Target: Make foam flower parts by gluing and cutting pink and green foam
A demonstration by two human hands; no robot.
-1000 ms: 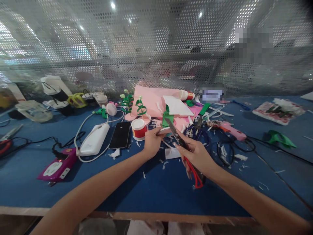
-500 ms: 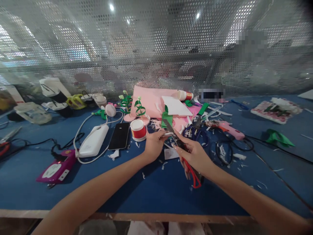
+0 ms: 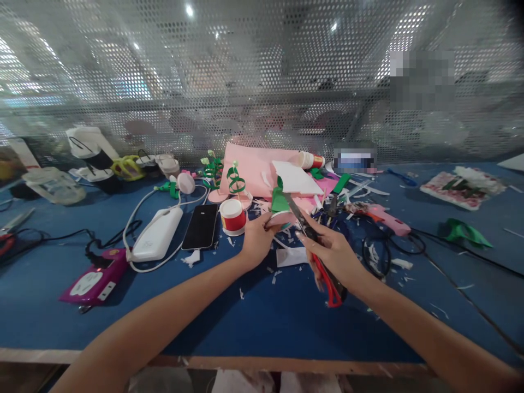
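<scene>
My left hand [image 3: 256, 240] is closed on a small round paper piece [image 3: 281, 218] with a pink rim, held just above the blue table [image 3: 254, 322]. My right hand [image 3: 333, 254] grips red-handled scissors [image 3: 315, 254], whose blades point up and left and meet the edge of the paper piece. A red-and-white paper cup [image 3: 233, 216] stands just left of my left hand. White paper scraps [image 3: 289, 256] lie on the table under both hands.
A black phone [image 3: 200, 226], a white power bank [image 3: 158, 233] with cable and a purple device [image 3: 95, 278] lie to the left. Pink sheets [image 3: 256, 166], green paper curls [image 3: 236, 179] and a pink glue gun [image 3: 382, 216] lie behind. A perforated metal screen [image 3: 245, 82] closes the far side.
The paper piece has turned in my left hand and now shows as a rounded ring; the scissors' handles have shifted slightly right while the blades stay at its edge.
</scene>
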